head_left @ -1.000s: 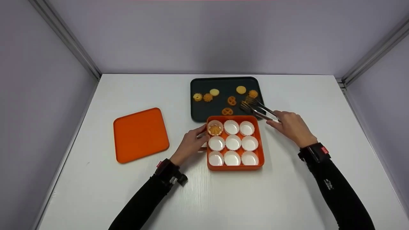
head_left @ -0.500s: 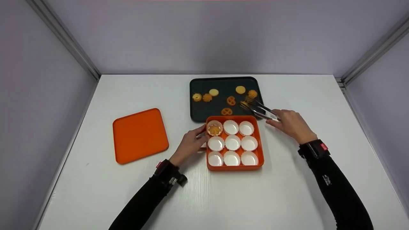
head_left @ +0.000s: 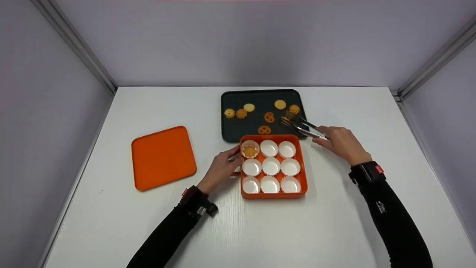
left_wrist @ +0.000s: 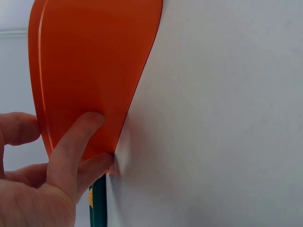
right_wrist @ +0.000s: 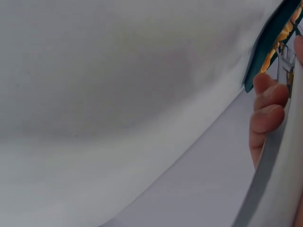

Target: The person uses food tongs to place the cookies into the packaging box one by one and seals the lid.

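My left hand point(head_left: 220, 169) steadies an orange box point(head_left: 274, 195), its fingers touching the outer left wall, also seen in the left wrist view. Inside, white paper cups point(head_left: 271, 166) stand in three rows; the back-left cup holds a golden cookie point(head_left: 250, 151). With my right hand point(head_left: 342, 144) I grip metal tongs point(head_left: 310, 131). Their forked ends are over the right part of a dark green tray point(head_left: 238, 136), at a cookie mostly hidden by them. Pretzels point(head_left: 264, 130), round flat cookies point(head_left: 280, 104) and swirled cookies point(head_left: 294, 109) lie on that tray.
A flat orange lid point(head_left: 163, 158) lies at the left of the white table point(head_left: 208, 238). The tray sits directly behind the box, close to its back wall. Pale walls point(head_left: 260, 44) enclose the table at the back and both sides.
My right hand has shifted slightly right with the tongs, and the gap between the tongs' arms looks a little narrower. The left hand and the box have stayed in place.
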Available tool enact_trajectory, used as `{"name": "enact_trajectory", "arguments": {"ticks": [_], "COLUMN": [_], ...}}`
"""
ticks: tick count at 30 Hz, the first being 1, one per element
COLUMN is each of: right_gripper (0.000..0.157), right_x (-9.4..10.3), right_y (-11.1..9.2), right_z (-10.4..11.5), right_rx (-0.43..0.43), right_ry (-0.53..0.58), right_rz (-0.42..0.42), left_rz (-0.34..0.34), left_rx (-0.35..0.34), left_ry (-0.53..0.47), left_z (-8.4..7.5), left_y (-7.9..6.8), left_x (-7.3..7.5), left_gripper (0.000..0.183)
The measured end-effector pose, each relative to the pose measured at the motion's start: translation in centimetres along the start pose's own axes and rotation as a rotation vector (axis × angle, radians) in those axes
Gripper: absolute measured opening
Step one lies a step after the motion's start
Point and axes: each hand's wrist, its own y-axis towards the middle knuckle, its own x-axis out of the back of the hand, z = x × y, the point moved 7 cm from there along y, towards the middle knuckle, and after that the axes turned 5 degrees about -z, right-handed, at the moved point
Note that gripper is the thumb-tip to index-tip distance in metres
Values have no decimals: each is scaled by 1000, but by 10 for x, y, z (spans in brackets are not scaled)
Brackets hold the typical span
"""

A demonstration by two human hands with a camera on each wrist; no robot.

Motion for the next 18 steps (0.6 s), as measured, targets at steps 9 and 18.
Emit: {"name": "enact_trajectory", "arguments": {"ticks": [9, 18], "right_gripper": [49, 48], "right_x": [9, 10], "right_y": [-7, -10], "right_z": [1, 3], "right_rx": [-5, -24], "right_ry": [-11, 13], "right_rz": [-49, -60], "left_rz": [-8, -7], "left_rx": [-6, 14], "left_ry": [-4, -8], "left_z": [-1, -1], "left_y": [0, -1], "left_x": [0, 0], "left_gripper": [60, 60]}}
